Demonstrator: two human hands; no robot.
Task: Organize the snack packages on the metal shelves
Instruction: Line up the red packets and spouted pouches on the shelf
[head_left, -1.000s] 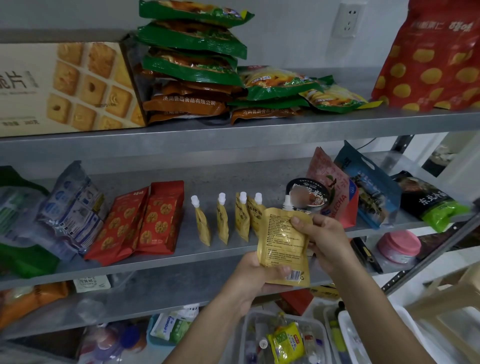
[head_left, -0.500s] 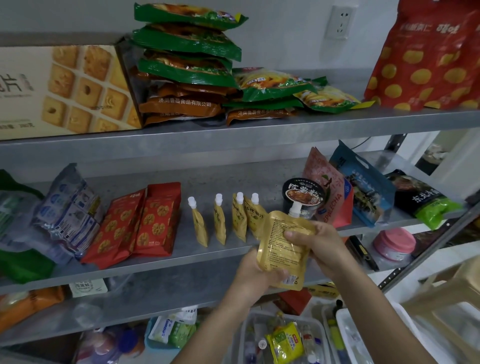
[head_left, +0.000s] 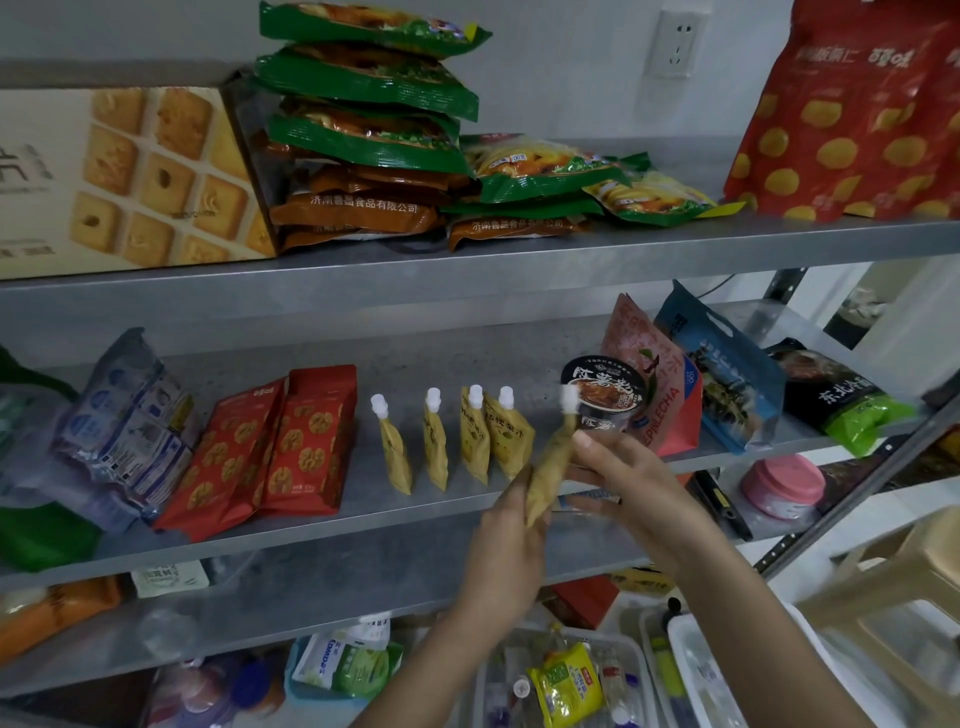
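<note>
Both my hands hold one yellow spout pouch (head_left: 550, 467) with a white cap, turned edge-on and tilted, just above the front edge of the middle metal shelf (head_left: 415, 512). My left hand (head_left: 511, 525) grips its lower end. My right hand (head_left: 618, 470) pinches its upper part. Several matching yellow pouches (head_left: 457, 441) stand upright in a row on that shelf, left of the held one. Red snack packs (head_left: 280, 447) lie further left.
A black cup (head_left: 605, 392), a pink bag (head_left: 654, 384), a blue bag (head_left: 727, 374) and a green-black pack (head_left: 841, 397) crowd the shelf's right. Green and brown packs (head_left: 369, 124), a biscuit box (head_left: 124, 176) and a red bag (head_left: 857, 114) fill the top shelf. Bins (head_left: 571, 680) sit below.
The held pouch has turned from flat-on to edge-on and moved up and forward toward the row on the middle shelf. Both hands rose with it.
</note>
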